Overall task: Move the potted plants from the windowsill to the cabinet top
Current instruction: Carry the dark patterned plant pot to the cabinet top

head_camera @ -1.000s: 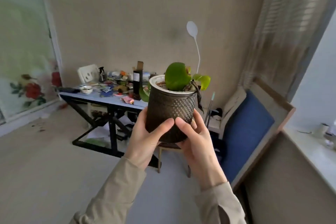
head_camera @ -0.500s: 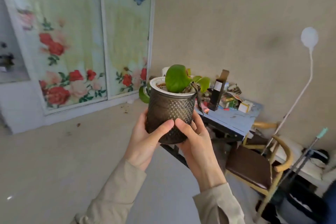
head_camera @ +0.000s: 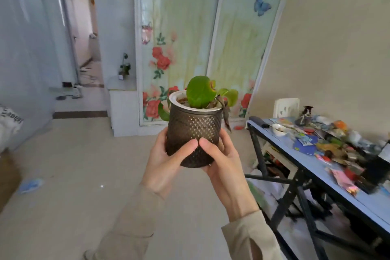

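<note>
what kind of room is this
Probably a lived-in home room: sliding doors with printed roses, a cluttered blue table, and a low white cabinet by a hallway.

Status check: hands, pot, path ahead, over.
Both hands, left and right, clasped on pot, upright, in the air. White cabinet ahead, one plant on top. Floor between bare, table off right.

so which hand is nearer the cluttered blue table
Right. The right hand grips the pot on the side facing the blue table; the left hand grips the far side.
</note>
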